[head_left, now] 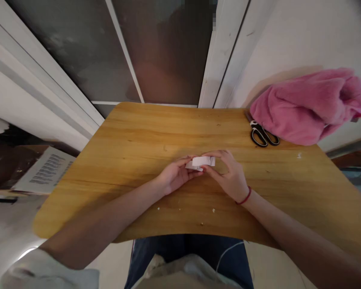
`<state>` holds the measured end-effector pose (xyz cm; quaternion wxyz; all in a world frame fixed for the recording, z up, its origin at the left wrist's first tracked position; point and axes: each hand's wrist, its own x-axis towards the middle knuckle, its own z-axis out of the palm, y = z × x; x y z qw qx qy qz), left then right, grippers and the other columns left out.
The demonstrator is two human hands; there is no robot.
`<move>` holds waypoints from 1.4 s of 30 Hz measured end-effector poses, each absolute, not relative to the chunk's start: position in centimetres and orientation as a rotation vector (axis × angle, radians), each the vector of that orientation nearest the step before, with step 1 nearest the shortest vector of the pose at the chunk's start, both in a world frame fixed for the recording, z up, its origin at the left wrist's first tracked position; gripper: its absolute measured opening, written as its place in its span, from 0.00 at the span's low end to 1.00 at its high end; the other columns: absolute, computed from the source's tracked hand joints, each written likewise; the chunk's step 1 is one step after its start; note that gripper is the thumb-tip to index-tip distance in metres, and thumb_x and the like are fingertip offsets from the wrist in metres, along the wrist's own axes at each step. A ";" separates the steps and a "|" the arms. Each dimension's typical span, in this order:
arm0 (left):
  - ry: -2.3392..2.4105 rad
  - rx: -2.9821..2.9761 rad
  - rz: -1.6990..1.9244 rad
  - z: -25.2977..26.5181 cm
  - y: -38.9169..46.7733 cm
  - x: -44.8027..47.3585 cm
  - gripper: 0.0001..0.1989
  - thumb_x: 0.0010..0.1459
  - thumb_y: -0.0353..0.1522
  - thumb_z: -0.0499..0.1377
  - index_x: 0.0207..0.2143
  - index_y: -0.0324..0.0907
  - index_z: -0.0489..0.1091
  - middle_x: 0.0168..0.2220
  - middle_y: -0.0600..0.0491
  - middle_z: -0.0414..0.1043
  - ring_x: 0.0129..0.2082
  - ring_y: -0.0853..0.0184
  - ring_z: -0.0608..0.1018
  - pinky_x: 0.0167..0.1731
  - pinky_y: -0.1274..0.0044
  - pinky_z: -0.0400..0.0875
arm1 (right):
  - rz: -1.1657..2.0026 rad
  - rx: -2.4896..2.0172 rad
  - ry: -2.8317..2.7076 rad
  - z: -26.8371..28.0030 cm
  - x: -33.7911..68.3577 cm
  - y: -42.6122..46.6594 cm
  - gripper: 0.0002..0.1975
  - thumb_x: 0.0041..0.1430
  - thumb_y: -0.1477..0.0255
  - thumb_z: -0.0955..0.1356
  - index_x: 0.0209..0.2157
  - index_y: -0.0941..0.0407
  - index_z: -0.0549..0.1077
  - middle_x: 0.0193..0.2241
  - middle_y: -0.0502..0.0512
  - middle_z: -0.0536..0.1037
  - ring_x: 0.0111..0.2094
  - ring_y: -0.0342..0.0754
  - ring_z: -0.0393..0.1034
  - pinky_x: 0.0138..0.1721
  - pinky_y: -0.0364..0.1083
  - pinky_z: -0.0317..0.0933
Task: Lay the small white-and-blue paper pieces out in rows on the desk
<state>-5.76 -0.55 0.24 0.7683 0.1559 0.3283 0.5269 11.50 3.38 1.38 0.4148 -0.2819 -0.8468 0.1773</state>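
Over the middle of the wooden table [156,136], both hands hold a small white folded paper [201,161] with some dark marks at its right end. My left hand [178,175] has its fingers closed round the paper's left part, palm turned up. From the right, my right hand [228,172] pinches the right part between thumb and fingers. A thin red band [244,196] circles the right wrist. The paper seems to be in two overlapping layers; parts of it are hidden by the fingers.
Black-handled scissors [264,134] lie at the table's back right, blades hidden beneath a fluffy pink cloth bundle [307,106]. Small white scraps [213,210] dot the near tabletop. A cardboard box [45,170] sits left of the table. A dark-paned door [162,52] stands behind.
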 end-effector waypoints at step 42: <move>0.647 0.357 1.074 0.4 -0.9 -5.4 0.12 0.62 0.30 0.49 0.37 0.35 0.72 0.39 0.46 0.73 0.34 0.68 0.75 0.44 0.70 0.71 | 0.583 -0.812 -2.130 0.6 11.1 3.3 0.24 0.53 0.66 0.71 0.50 0.52 0.63 0.37 0.53 0.76 0.43 0.52 0.71 0.49 0.55 0.62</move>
